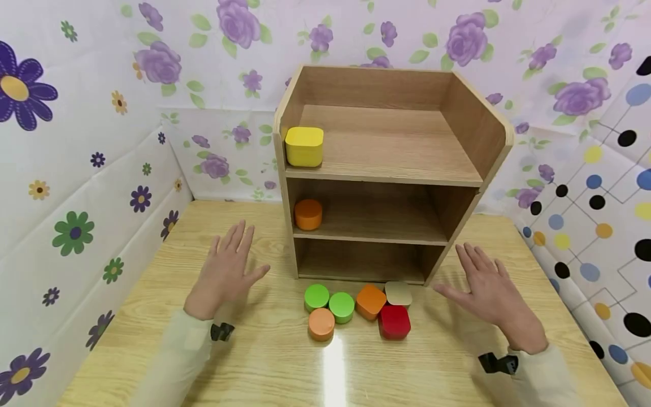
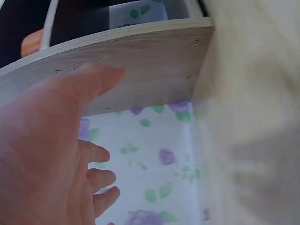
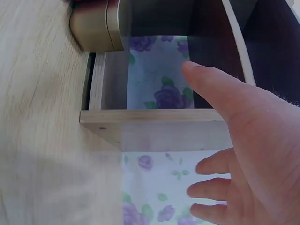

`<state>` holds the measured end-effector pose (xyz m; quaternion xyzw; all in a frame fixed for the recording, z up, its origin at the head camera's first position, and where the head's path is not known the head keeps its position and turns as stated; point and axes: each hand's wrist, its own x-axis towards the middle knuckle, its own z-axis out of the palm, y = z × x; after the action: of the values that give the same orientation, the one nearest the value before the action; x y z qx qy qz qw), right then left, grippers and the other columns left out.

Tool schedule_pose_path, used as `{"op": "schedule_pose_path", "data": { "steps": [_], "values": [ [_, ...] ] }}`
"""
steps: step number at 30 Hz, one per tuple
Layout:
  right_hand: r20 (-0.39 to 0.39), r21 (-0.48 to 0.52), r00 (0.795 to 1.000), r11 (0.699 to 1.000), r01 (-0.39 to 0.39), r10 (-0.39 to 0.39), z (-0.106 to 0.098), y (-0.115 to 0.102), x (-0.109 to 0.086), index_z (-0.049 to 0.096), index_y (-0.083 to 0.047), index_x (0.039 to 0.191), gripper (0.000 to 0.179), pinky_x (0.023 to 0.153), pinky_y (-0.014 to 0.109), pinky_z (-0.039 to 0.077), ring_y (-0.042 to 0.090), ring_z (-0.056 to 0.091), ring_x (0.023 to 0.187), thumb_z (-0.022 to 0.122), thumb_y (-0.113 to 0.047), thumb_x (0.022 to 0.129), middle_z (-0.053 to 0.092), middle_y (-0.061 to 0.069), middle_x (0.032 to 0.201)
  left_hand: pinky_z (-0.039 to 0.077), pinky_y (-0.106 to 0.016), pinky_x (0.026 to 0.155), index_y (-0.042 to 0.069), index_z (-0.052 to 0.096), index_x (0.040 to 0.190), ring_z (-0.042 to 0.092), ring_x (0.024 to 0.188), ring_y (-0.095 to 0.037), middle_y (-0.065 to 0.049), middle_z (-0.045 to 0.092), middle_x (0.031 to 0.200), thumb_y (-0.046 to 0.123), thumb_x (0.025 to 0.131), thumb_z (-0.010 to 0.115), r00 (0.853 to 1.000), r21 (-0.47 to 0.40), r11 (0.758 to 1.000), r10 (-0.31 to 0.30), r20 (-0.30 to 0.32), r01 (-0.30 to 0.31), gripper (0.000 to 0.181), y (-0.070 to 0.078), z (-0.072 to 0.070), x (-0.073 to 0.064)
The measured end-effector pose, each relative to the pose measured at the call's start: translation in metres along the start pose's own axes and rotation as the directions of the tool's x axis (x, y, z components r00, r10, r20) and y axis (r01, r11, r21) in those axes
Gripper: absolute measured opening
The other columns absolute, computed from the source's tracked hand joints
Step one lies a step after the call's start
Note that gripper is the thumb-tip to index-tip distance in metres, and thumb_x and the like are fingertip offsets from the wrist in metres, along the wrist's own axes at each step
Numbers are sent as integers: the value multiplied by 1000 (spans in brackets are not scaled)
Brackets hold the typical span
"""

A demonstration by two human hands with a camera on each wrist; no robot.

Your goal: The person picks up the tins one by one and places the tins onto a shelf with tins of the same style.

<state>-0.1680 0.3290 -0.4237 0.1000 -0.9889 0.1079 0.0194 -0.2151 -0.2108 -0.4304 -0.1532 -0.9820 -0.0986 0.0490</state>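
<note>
A small wooden shelf (image 1: 381, 180) stands on the table between my hands. My left hand (image 1: 226, 271) hovers left of it, fingers spread, holding nothing. On the other side my right hand (image 1: 488, 291) is likewise spread and holds nothing. A yellow square tin (image 1: 304, 147) sits at the left of the top level, and an orange round tin (image 1: 308, 215) at the left of the middle one. In front of the shelf lie two green round tins (image 1: 342, 307), a light orange round tin (image 1: 321, 324), an orange square tin (image 1: 370, 301), a red square tin (image 1: 394, 322) and a gold tin (image 3: 96, 28).
The wooden table (image 1: 264, 367) runs beneath everything. Flowered cloth (image 1: 218, 141) hangs behind and at the left, and dotted cloth (image 1: 590, 215) at the right. Each wrist carries a black strap piece (image 1: 498, 363).
</note>
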Motion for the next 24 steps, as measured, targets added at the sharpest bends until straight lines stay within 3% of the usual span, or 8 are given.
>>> {"op": "schedule_pose_path", "data": {
  "steps": [7, 13, 19, 22, 24],
  "values": [
    [18, -33, 998, 998, 59, -58, -22, 3, -17, 32, 7, 162, 106, 116, 77, 33, 58, 40, 145, 68, -66, 93, 37, 35, 163, 5, -71, 131, -2, 5, 168, 7, 165, -45, -24, 5, 177, 58, 104, 55, 999, 37, 999, 40, 3, -40, 102, 3, -45, 3],
    [39, -31, 992, 992, 122, -121, -35, -3, -24, 46, 9, 152, 94, 108, 70, 48, 57, 53, 135, 75, -58, 92, 52, 36, 151, 11, -67, 133, -4, 2, 167, 6, 165, -44, -24, 1, 177, 54, 105, 57, 991, 64, 990, 128, -49, -125, 102, 14, -87, 5],
    [43, 11, 965, 966, 260, -260, -41, -11, -22, 55, 6, 146, 82, 103, 64, 55, 51, 62, 129, 85, -43, 87, 60, 32, 143, 13, -59, 135, -2, -1, 168, 4, 166, -40, -20, -4, 178, 54, 104, 57, 978, 93, 980, 185, -96, -176, 103, 28, -130, 10],
    [23, 21, 941, 942, 336, -337, -41, -17, -21, 58, 4, 144, 79, 100, 61, 58, 47, 65, 125, 89, -38, 85, 63, 28, 139, 11, -58, 136, 0, -2, 168, 3, 167, -37, -18, -3, 179, 52, 104, 60, 962, 82, 973, 225, -155, -214, 103, 36, -149, 13],
    [11, 21, 924, 924, 383, -383, -38, -22, -20, 59, 3, 143, 76, 98, 59, 60, 44, 67, 123, 89, -35, 84, 65, 25, 137, 12, -56, 137, -2, 1, 168, 6, 167, -38, -19, 1, 179, 48, 103, 63, 939, 91, 963, 269, -216, -255, 103, 42, -161, 13]
  ]
}}
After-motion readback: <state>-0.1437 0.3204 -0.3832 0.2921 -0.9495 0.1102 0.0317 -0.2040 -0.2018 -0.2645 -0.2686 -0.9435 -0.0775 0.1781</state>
